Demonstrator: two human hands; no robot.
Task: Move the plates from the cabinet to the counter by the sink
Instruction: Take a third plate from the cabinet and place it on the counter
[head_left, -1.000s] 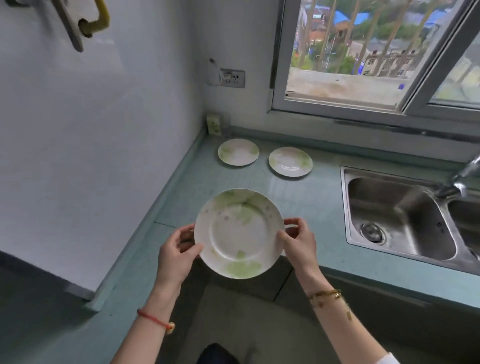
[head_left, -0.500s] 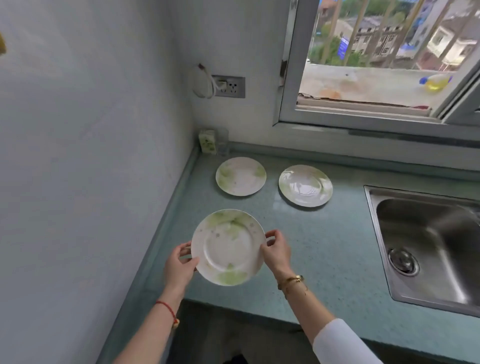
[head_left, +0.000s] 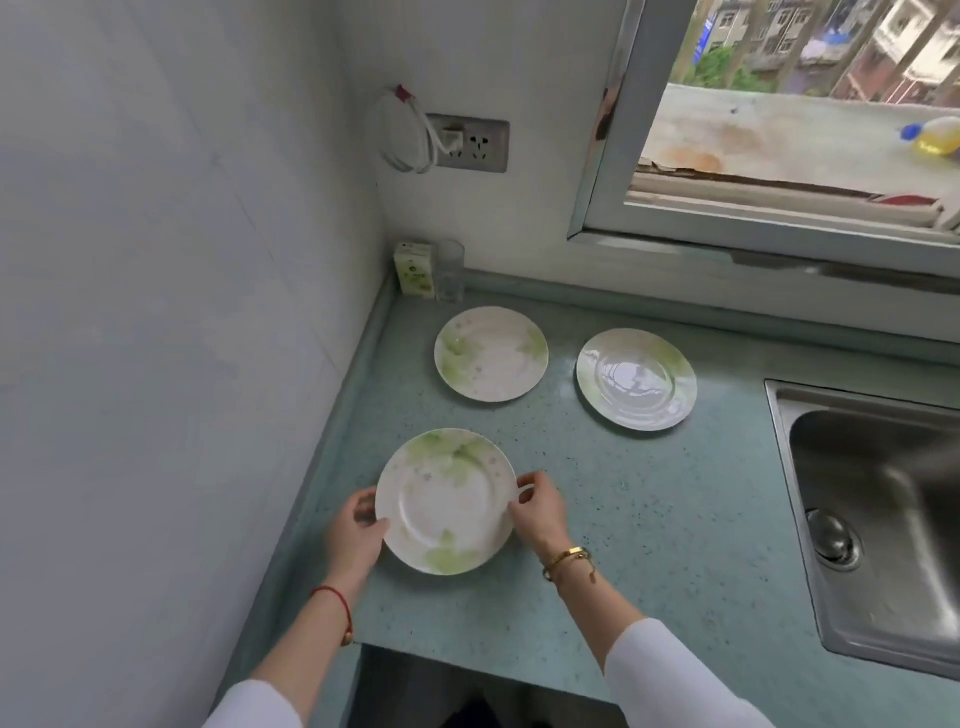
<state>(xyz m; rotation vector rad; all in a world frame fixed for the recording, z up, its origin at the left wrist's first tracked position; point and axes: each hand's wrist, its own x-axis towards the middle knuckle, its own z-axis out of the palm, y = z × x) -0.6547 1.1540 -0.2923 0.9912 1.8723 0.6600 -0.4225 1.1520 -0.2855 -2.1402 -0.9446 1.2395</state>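
Observation:
A white plate with green leaf print (head_left: 445, 501) lies low over the near left part of the teal counter (head_left: 649, 514), at or just above its surface. My left hand (head_left: 356, 535) grips its left rim and my right hand (head_left: 537, 506) pinches its right rim. Two matching plates rest flat farther back: one (head_left: 491, 353) near the corner, the other (head_left: 636, 379) to its right, closer to the sink.
A steel sink (head_left: 878, 525) is set into the counter at the right. A small green carton (head_left: 414, 270) and a clear glass (head_left: 450, 270) stand in the back corner. A wall socket with a coiled white cable (head_left: 467, 143) hangs above; the window (head_left: 789, 119) is behind.
Both hands carried the plate forward and down from in front of the counter edge onto its near left part. My view has shifted closer and to the left.

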